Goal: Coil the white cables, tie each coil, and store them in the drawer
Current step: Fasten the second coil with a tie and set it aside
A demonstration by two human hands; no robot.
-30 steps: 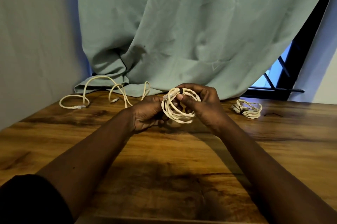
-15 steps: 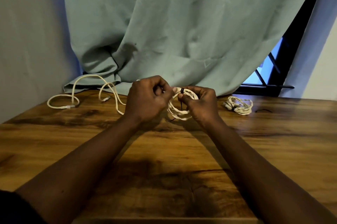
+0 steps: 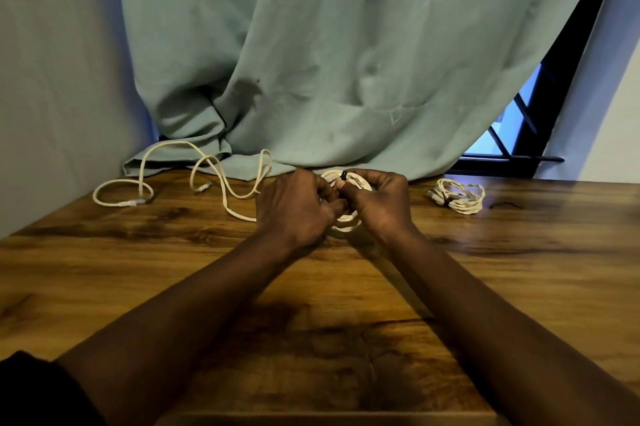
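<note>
Teal curtain (image 3: 346,62), wooden table (image 3: 173,269), window (image 3: 512,127)

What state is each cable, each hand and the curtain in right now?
held coil: coiled, gripped between both hands, black tie around it.
left hand: fingers curled on the held coil.
right hand: pinching the held coil.
tied coil: bundled and tied, lying on the table.
loose cable: uncoiled, sprawled on the table.
curtain: drawn, window uncovered at the right.
</note>
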